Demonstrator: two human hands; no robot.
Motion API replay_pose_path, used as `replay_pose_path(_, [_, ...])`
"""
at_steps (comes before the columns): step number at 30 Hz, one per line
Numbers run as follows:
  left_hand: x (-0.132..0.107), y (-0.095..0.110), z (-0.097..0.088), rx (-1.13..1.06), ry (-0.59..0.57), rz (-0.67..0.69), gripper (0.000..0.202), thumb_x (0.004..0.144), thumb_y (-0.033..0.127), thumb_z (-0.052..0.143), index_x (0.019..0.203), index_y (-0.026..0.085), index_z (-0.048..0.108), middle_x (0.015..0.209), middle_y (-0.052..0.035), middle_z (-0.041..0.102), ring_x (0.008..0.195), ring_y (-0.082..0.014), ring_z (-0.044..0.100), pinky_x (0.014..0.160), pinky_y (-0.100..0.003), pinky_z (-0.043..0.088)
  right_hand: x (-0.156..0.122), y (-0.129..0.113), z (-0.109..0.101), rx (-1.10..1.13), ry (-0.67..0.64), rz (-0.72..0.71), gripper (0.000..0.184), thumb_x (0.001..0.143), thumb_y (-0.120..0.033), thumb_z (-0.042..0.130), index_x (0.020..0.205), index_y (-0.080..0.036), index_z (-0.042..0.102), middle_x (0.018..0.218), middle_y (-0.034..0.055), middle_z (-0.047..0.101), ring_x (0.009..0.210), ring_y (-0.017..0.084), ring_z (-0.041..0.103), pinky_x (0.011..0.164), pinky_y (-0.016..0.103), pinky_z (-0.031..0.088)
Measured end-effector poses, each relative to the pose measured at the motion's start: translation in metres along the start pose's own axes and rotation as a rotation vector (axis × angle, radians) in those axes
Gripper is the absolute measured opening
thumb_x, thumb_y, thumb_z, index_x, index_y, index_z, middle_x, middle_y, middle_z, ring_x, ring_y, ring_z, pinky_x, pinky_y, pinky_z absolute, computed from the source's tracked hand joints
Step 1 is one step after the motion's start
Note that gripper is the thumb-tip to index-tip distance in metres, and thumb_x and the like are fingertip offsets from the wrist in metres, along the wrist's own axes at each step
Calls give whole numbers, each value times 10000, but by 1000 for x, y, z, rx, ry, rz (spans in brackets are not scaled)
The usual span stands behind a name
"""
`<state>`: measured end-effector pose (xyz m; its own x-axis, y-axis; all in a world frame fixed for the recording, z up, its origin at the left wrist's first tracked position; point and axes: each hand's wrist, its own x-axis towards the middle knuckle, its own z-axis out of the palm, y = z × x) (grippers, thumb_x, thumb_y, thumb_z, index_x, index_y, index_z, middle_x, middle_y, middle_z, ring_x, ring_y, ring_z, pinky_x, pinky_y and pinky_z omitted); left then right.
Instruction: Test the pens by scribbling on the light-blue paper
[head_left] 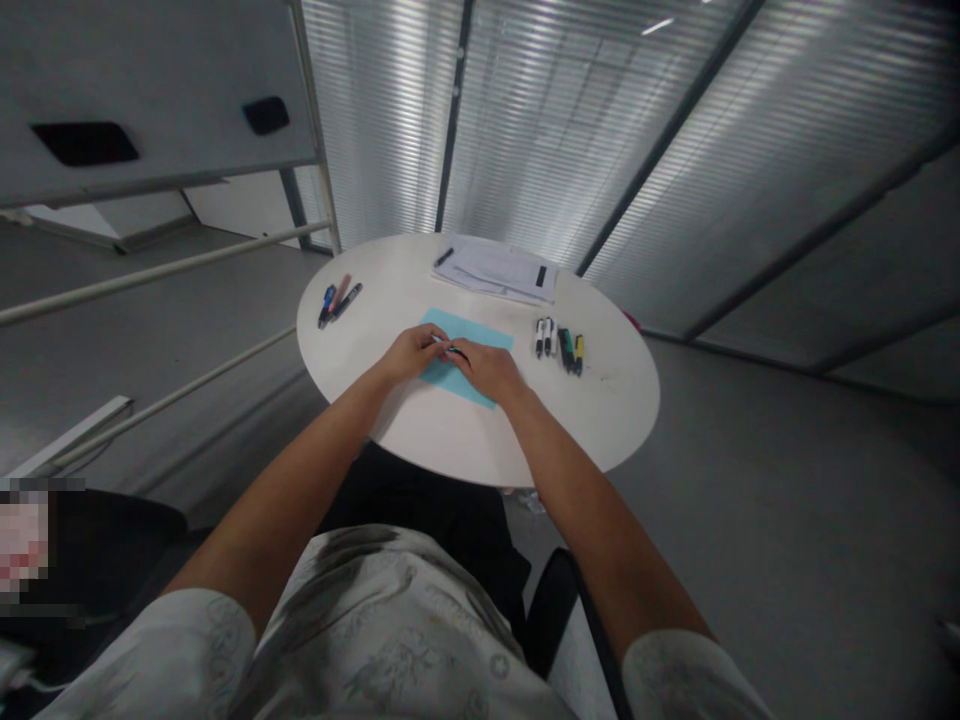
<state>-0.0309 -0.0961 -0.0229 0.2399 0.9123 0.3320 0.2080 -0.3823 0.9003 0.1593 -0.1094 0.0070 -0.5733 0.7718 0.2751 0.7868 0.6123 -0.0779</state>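
My left hand (411, 353) and my right hand (487, 370) meet over a light blue sheet of paper (465, 345) on a round white table (480, 450). Between them, both hands pinch a slim dark pen (450, 349), and their fingers hide much of it. Several white, black, green and yellow pens and markers (560, 347) lie side by side to the right of my right hand. Beyond my left hand lies a small bunch of blue, pink and black pens (337, 303).
At the far side of the table are stacked white papers (495, 272), with a black pen (444, 257) by them. A black chair armrest (551, 610) stands below the table's right. Glass partitions with blinds (525, 130) rise behind, and a whiteboard (150, 90) stands to the left.
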Motion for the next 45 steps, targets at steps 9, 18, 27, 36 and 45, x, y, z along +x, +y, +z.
replay_pose_path(9, [-1,8,1,119,20,-12,338,868,478,536,925,155,622,734,-44,694,620,-129,581,598,-257,423,-1,1,0,52,39,1,370,1025,-425,301,1150,-274,615,1056,27,724,923,189,661,723,269,411])
replay_pose_path(18, [-2,9,-1,433,152,24,254,852,314,507,1017,181,647,873,-53,681,763,-172,586,740,-313,459,-2,9,1,151,188,178,379,1004,-451,332,1240,-264,563,1045,42,731,922,220,676,779,300,456])
replay_pose_path(27, [-7,7,9,874,-12,126,422,834,257,517,1227,225,665,1336,-142,577,1190,-359,469,968,-529,361,-1,19,-2,256,395,237,469,1020,-474,215,1233,-224,550,1169,81,684,1041,227,644,867,315,461])
replay_pose_path(36, [-7,11,8,898,106,70,399,802,205,518,1159,197,697,1332,-161,558,1197,-365,451,973,-538,369,-3,26,-6,297,433,318,559,1008,-459,107,1386,-206,433,1105,119,672,963,226,651,826,334,471])
replay_pose_path(45, [-7,19,8,951,19,-4,351,847,233,452,1061,181,726,1144,-155,659,1071,-327,527,919,-492,397,1,33,4,380,515,315,500,1007,-508,199,1221,-215,543,929,76,691,817,208,656,748,312,463])
